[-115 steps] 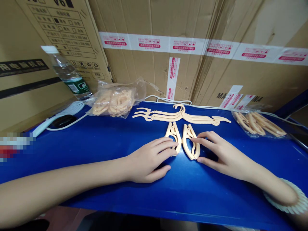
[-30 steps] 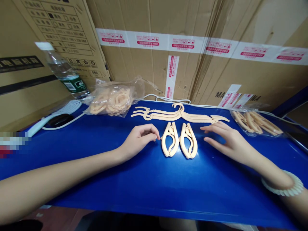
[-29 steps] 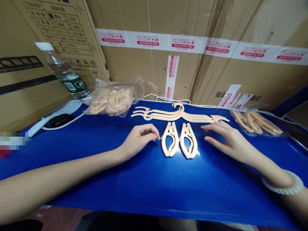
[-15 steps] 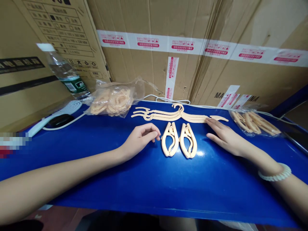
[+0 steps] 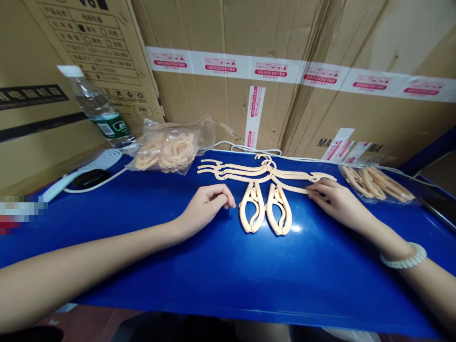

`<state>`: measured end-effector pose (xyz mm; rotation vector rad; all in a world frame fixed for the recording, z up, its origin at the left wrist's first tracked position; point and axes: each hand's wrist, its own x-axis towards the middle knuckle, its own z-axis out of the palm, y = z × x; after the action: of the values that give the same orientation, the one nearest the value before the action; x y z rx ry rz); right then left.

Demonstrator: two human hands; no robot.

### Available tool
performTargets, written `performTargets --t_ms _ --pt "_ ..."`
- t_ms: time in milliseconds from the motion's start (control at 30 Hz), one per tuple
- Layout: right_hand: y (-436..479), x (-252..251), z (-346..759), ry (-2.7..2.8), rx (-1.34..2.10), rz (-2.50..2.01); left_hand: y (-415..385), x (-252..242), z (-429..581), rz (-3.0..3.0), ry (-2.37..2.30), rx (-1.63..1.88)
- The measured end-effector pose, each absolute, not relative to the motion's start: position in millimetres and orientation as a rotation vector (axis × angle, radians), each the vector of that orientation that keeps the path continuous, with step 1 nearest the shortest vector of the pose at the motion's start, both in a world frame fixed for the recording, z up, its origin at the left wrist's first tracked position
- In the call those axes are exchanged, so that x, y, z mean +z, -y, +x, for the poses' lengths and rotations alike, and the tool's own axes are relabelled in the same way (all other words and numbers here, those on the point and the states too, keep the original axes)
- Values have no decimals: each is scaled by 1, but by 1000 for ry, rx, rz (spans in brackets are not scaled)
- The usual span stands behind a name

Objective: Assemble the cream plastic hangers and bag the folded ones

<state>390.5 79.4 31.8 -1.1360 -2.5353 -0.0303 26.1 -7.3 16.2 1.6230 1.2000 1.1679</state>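
Note:
Two cream plastic clip pieces (image 5: pixel 265 214) lie side by side in the middle of the blue table (image 5: pixel 228 280). Behind them lies a small stack of thin cream hangers (image 5: pixel 245 171). My right hand (image 5: pixel 337 202) pinches the right arm of the front hanger (image 5: pixel 290 187), which is angled toward me away from the stack. My left hand (image 5: pixel 206 206) rests on the table just left of the clips, fingers loosely curled, holding nothing.
A clear bag of cream parts (image 5: pixel 167 149) sits at the back left, another bag (image 5: pixel 377 183) at the back right. A water bottle (image 5: pixel 99 111), a white cable and a dark object (image 5: pixel 90 178) lie at the left. Cardboard boxes (image 5: pixel 249 71) wall off the back.
Both hands left the two clips. My right hand reached back to the hanger stack, gripped one hanger's right arm and drew it forward. My left hand stayed beside the clips.

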Motion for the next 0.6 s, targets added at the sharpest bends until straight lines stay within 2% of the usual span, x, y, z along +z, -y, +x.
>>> performTargets --t_ms 600 --pt "-61 56 386 2135 167 -1217 5 13 29 1383 -1145 1329"
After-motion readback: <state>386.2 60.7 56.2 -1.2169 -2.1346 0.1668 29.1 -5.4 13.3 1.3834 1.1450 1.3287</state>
